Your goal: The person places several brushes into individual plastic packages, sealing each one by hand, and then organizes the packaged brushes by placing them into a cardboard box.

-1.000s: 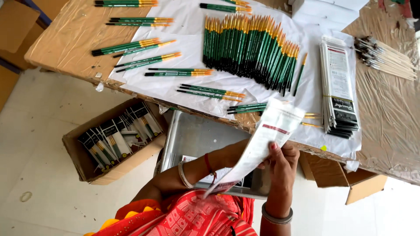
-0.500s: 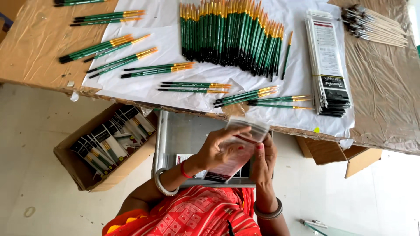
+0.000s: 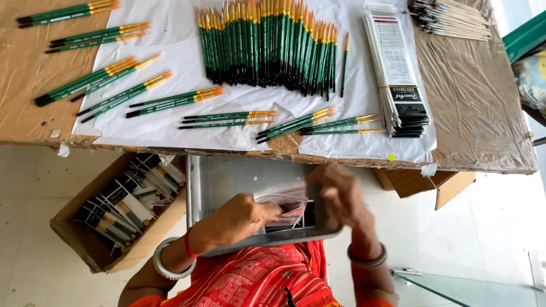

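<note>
A: Quickly, what do the hands have?

B: Both are on a clear plastic sleeve (image 3: 282,203), held low over a grey metal tray (image 3: 227,182) on the lap. Left hand (image 3: 239,219) has fingers closed on the sleeve's left end. Right hand (image 3: 341,193) is motion-blurred at the right end; it looks curled onto the edge, but I can't tell how tightly it grips.

A: Handling?

B: My read is thin film, very light, floppy and slick. It would crumple or slide if grabbed mid-span, so pinching at the ends or the open mouth makes sense. Not fragile, though it creases easily.

A: Where does it sit against the grip?

B: Spanning between the two hands, left end tucked under the left fingertips, right end meeting the right palm side. It hangs just above the tray floor; contact is unclear.

A: Surroundings?

B: Green-handled paint brushes (image 3: 267,48) in rows on white paper on the table (image 3: 478,102) above, a stack of packaging cards (image 3: 398,74) to the right, cardboard box (image 3: 85,244) of packed brush sets at left.
</note>
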